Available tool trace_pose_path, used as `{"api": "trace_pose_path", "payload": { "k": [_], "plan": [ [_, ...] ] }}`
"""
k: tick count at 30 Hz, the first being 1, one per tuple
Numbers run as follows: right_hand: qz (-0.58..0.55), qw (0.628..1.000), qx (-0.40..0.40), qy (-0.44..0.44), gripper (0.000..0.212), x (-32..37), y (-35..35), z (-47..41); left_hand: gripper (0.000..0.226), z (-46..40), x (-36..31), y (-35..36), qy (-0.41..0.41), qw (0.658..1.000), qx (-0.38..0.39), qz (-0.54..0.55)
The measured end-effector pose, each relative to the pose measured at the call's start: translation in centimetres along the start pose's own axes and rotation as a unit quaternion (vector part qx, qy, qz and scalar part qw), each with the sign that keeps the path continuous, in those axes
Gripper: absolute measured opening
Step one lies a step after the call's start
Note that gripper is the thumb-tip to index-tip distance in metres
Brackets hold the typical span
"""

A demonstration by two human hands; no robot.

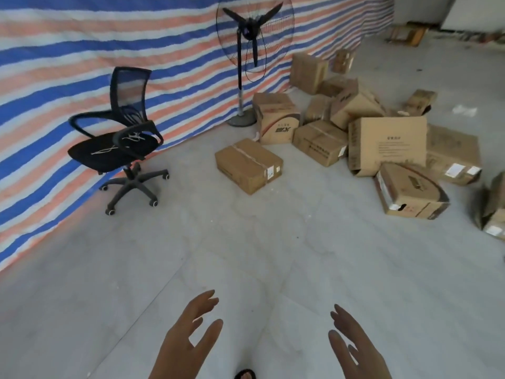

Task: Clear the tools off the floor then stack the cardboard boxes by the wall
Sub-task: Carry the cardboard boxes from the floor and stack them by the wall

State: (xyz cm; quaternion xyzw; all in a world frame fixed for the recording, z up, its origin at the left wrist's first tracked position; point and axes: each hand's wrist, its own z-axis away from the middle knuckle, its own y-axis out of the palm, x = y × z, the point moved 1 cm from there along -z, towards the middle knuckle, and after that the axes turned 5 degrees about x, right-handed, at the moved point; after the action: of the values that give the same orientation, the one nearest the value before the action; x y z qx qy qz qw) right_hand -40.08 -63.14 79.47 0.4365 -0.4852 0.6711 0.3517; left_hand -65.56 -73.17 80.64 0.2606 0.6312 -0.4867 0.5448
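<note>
Striped tarpaulin wall is seen along the floor's left edge. Cardboard boxes are scattered unstacked toward the far right corner; one sealed box lies apart. Left hand and right hand are held out, fingers extended, nothing gripped.

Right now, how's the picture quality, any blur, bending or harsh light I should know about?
Head view: wide-angle bending curves the striped tarp wall and floor lines; light is soft and even, with no glare. The left hand and right hand look smeared, the cardboard boxes mildly soft, their print unreadable. The fan is cut off at the top edge.
</note>
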Motion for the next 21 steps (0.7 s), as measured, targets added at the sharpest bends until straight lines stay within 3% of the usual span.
{"api": "trace_pose_path", "payload": {
  "k": [3, 7, 11, 14, 18, 19, 21],
  "plan": [
    [0.006, 1.000, 0.021, 0.008, 0.035, 1.2, 0.9, -5.3, 0.057, -5.7, 0.0, 0.1, -0.012, 1.000, 0.021, -0.006],
    [0.027, 0.999, 0.022, 0.021, 0.046, 2.0, 1.2, -11.7, 0.069, -12.3, -0.5, 0.7, -0.036, 0.999, 0.033, -0.020],
    [0.018, 0.998, 0.040, 0.044, 0.034, 1.9, 1.2, -19.8, 0.041, -19.7, 0.1, 2.3, -0.069, 0.997, 0.042, -0.010],
    [0.029, 0.997, 0.050, 0.044, 0.048, 2.1, 0.3, -27.2, 0.061, -26.6, 0.1, 4.4, -0.086, 0.996, 0.034, -0.016],
    [0.038, 0.996, 0.062, 0.058, 0.061, 2.9, -2.8, -38.9, 0.047, -36.9, -2.1, 8.6, -0.094, 0.995, 0.032, -0.004],
    [0.041, 0.996, 0.054, 0.054, 0.058, 3.7, -3.7, -41.9, 0.046, -39.5, -3.4, 9.5, -0.089, 0.996, 0.029, -0.004],
    [0.044, 0.997, 0.045, 0.047, 0.039, 5.6, -5.2, -47.7, 0.066, -44.6, -5.6, 11.1, -0.082, 0.997, 0.010, -0.003]
  ]
}}
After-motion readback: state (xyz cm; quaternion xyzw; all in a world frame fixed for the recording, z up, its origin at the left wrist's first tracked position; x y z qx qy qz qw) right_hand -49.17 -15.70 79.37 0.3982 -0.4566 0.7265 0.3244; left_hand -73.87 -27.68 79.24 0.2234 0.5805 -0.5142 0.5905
